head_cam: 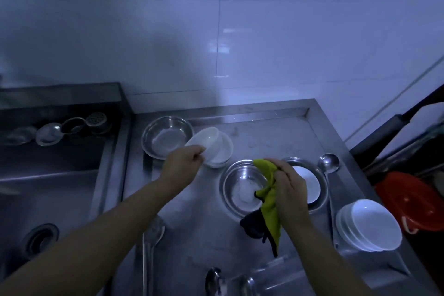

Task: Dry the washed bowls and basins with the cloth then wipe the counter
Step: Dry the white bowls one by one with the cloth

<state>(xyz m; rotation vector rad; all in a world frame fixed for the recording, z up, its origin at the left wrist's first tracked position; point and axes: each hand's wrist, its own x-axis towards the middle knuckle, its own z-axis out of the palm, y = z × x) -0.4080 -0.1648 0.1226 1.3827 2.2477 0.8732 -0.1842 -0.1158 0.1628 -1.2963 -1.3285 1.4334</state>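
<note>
My left hand (182,160) grips the rim of a tilted white bowl (206,140) that leans on a short stack of white bowls (222,151) on the steel counter (276,137). Behind it sits a steel basin (167,139). My right hand (288,182) holds a yellow-green cloth (270,197) with a dark edge, hanging over a second steel basin (240,187). A third basin (323,187) to the right holds a white dish, partly hidden by my hand. Another stack of white bowls (368,224) leans at the right.
A sink (48,187) with a drain lies at the left, with ladles and a strainer (96,120) at its back. A ladle (328,163) and a long spoon (151,235) rest on the counter. An orange container (413,202) stands beyond the right edge. Tiled wall behind.
</note>
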